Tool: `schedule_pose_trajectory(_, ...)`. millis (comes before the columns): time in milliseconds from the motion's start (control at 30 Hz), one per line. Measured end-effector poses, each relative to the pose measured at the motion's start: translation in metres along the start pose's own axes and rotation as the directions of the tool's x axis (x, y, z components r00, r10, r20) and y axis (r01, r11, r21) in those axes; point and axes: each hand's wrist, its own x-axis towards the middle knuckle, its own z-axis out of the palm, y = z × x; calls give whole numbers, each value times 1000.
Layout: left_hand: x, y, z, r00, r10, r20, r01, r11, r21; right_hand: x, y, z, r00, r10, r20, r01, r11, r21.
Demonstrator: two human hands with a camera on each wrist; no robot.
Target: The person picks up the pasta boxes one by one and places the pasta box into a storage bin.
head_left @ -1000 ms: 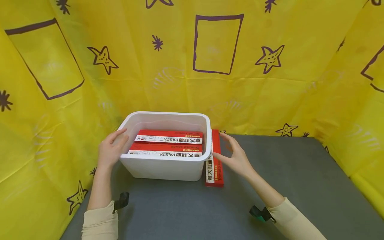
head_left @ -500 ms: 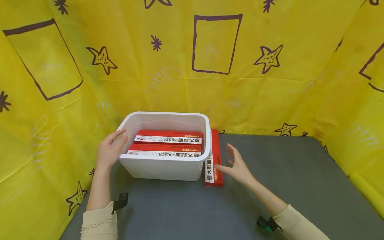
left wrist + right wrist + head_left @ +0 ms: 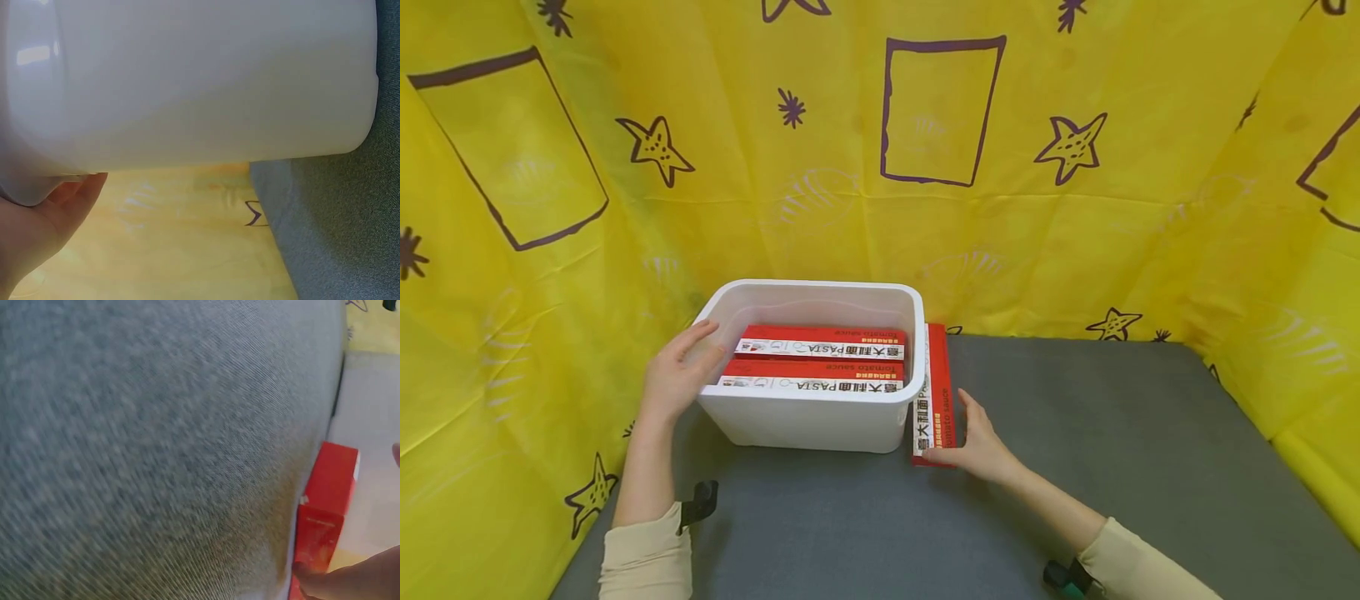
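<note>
In the head view a white plastic bin (image 3: 805, 425) stands on the table, with two red-and-white pasta boxes (image 3: 820, 335) lying in it. My left hand (image 3: 676, 375) grips its left rim; in the left wrist view the fingers (image 3: 78, 200) curl under that rim. A third pasta box (image 3: 942, 367) lies lengthwise along the bin's right side. Over its near end is my right hand (image 3: 981, 442), thumb across the top and index finger extended along the right side. The right wrist view shows a fingertip touching the red box (image 3: 328, 481), with the thumb apart from it.
Dark grey cloth covers the table (image 3: 1075, 433). A yellow curtain (image 3: 850, 217) with purple drawings hangs behind and along both sides, close to the bin's back. Small black camera mounts (image 3: 700, 504) sit on both wrists.
My right hand has slid from the middle of the outside pasta box toward its near end, nearer to me. My left hand and the bin have stayed in place.
</note>
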Motion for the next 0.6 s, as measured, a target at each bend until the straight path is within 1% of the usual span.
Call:
schedule_pose_trajectory(100,1,0,0,1000,7,4,-7,1000,3,-1,5,6,1000,7,-6,-7,999,-41)
schedule_pose_trajectory(333,1,-1,1,1000,4,-5,-4,1000,-22,-1,12,15,1000,8,7,-7,999,-40)
schedule_pose_trajectory(433,1,-1,1,1000,10,-10,-10,1000,-15,1,13,18,1000,0,-1,0,999,-47)
schedule_pose_trajectory(600,1,-1,1,1000,-3,-5,3,1000,-12,5,14,23,1000,-15,-24,14,997,-74)
